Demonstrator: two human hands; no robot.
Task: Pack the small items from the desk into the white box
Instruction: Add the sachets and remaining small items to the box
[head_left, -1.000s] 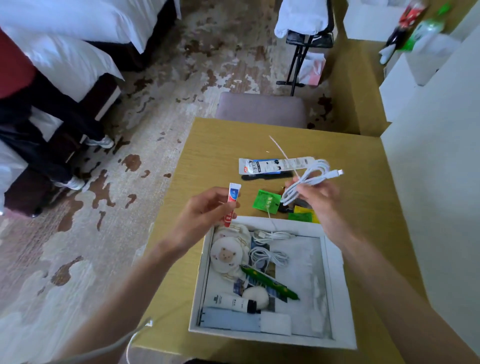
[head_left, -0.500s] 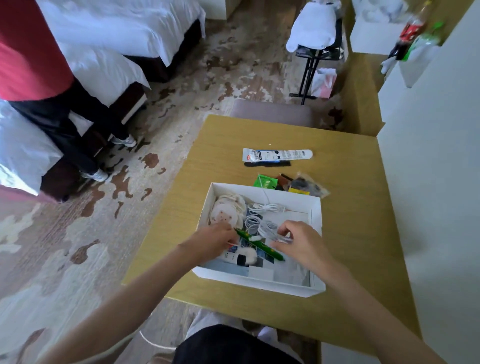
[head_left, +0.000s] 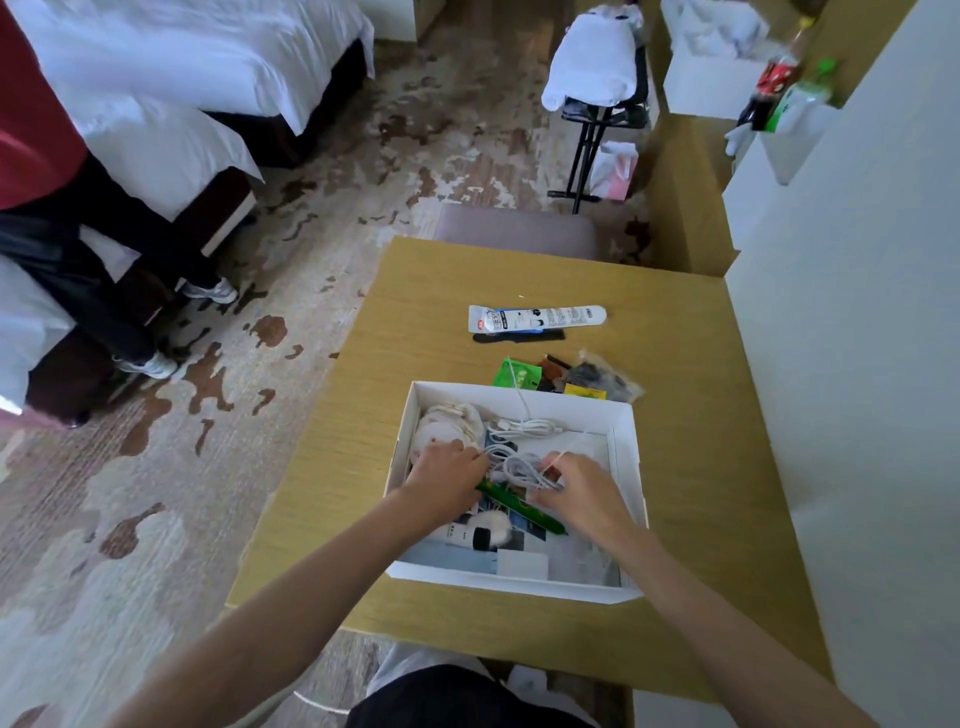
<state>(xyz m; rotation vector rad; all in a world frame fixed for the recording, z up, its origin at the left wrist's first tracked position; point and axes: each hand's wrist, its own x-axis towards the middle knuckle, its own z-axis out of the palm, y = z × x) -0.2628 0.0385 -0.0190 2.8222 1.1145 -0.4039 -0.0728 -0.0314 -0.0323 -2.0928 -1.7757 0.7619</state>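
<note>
We are pressing both hands into the white box (head_left: 623, 447): right hand (head_left: 576, 493) pinching the white cable (head_left: 519, 470), left hand's (head_left: 447, 475) grip unclear. The toothpaste tube (head_left: 537, 318) is lying crosswise beyond the box, slightly nearer our right hand.

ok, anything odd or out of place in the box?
One thing: a thin white cable trails over the white box's far rim onto the green packet outside. Otherwise nothing spilled or damaged.

The bench (head_left: 691, 415) looks like matt, fine-grained wood; on it the white box (head_left: 519, 394) seems smooth card, holding glossy plastic cables (head_left: 524, 427).
</note>
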